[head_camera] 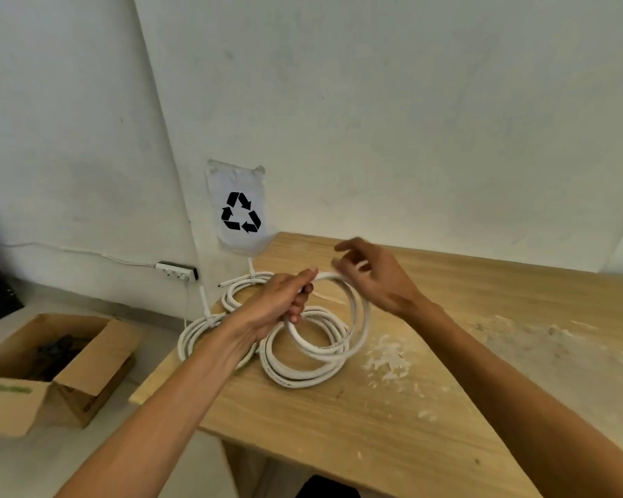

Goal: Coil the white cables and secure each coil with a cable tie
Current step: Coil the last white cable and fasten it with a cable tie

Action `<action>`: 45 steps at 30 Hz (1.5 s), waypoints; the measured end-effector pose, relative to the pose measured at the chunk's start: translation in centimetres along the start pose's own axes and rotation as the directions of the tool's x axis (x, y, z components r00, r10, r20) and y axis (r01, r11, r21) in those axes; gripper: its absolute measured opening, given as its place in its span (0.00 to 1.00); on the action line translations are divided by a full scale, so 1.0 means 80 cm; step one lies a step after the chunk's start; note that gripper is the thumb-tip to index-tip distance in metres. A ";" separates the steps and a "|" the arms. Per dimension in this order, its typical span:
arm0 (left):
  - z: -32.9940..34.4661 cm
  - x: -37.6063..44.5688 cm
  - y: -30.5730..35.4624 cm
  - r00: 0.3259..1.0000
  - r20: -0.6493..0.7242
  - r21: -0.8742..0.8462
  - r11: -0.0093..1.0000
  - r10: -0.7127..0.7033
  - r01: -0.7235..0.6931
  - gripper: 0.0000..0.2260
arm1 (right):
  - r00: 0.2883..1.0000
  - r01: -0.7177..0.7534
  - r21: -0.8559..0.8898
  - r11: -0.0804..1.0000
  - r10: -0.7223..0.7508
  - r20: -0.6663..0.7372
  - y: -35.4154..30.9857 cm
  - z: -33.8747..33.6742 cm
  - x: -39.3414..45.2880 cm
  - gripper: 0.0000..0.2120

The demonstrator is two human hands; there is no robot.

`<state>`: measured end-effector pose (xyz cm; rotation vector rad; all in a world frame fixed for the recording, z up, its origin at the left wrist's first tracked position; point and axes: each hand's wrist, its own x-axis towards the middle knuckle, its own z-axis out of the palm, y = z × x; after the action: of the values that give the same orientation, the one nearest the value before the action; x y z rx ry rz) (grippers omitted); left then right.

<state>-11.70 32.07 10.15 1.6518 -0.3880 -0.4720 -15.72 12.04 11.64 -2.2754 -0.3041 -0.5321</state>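
My left hand (281, 303) is shut on a white cable coil (356, 328), holding its loops upright above the wooden table (446, 372). My right hand (371, 274) hovers at the coil's top with fingers spread, its fingertips touching the cable. Under the held coil another white coil (295, 375) lies flat on the table. Two more coils sit behind, one at the table's far corner (238, 289) and one at its left edge (195, 336); each has a white cable tie sticking up from it.
An open cardboard box (69, 361) with dark items stands on the floor at left. A white power strip (177, 271) lies by the wall. A bag with a recycling symbol (240, 210) hangs on the wall. White dust marks the table at right.
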 end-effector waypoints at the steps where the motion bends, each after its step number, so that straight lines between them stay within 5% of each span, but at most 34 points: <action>1: -0.013 0.000 0.000 0.999 -0.032 -0.030 1.000 0.000 -0.001 0.15 | 0.993 -0.053 0.088 0.995 0.061 -0.098 0.002 0.003 0.019 0.14; 3: -0.036 -0.001 0.000 0.996 -0.084 -0.082 0.997 -0.012 0.005 0.15 | 0.957 -0.204 0.126 0.971 0.225 -0.181 0.019 0.016 0.056 0.11; 6: -0.059 -0.004 -0.003 0.992 -0.127 -0.116 0.993 -0.019 0.004 0.15 | 0.929 -0.365 -0.141 0.920 0.369 0.003 0.056 0.057 0.089 0.09; 10: -0.069 -0.002 -0.009 0.991 -0.131 -0.126 0.992 -0.021 0.004 0.16 | 0.872 -0.338 -0.412 0.846 0.446 0.200 0.087 0.107 0.097 0.09; 15: -0.072 0.004 -0.016 0.991 -0.129 -0.129 0.991 -0.032 0.015 0.16 | 0.856 -0.262 -0.549 0.794 0.453 0.247 0.103 0.133 0.092 0.06; 25: -0.036 0.025 -0.026 0.984 -0.177 -0.111 0.994 -0.037 0.018 0.16 | 0.895 -0.362 -0.380 0.851 0.432 0.116 0.108 0.054 0.070 0.07; 36: 0.129 0.068 -0.004 0.977 -0.203 -0.084 0.993 0.060 -0.079 0.17 | 0.921 -0.387 -0.231 0.893 0.366 -0.131 0.063 -0.141 -0.024 0.06; 45: 0.251 0.079 -0.010 0.951 -0.279 -0.039 0.988 0.131 -0.148 0.20 | 0.889 -0.448 -0.053 0.893 0.438 -0.133 0.030 -0.207 -0.152 0.06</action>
<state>-16.63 11.84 6.76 1.5932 -0.2774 -0.1421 -30.22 -2.37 14.75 -2.2801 0.3015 -0.4388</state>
